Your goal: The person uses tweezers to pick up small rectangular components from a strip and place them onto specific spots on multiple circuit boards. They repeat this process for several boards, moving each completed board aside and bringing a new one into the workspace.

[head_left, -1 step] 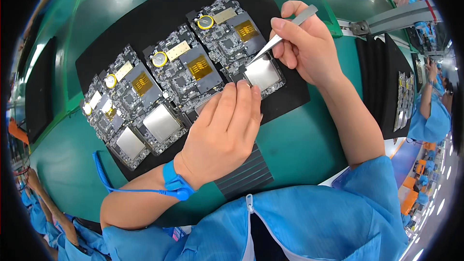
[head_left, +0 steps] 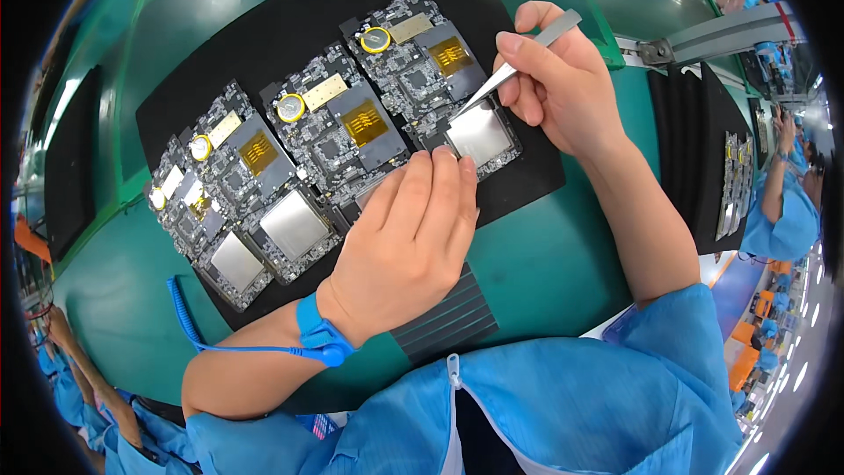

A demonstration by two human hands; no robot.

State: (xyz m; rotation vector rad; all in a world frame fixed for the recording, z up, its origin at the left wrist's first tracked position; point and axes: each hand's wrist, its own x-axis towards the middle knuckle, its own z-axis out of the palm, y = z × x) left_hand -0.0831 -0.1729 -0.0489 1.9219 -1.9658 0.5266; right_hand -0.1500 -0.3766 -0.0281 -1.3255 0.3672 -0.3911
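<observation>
The left forearm [head_left: 251, 374] is bare and comes from the lower left with the elbow bent outward, and the wrist turns so that the left hand [head_left: 400, 242] points forward and a little to the right. This hand shows its back upward; its fingers are long, close together and only slightly bent, while the thumb is mostly hidden under them. The right forearm [head_left: 642, 211], also bare, rises toward the upper left. The right hand [head_left: 567, 79] is placed farther forward, with thumb and forefinger in a pinch and the other fingers curled below. The two hands are apart.
</observation>
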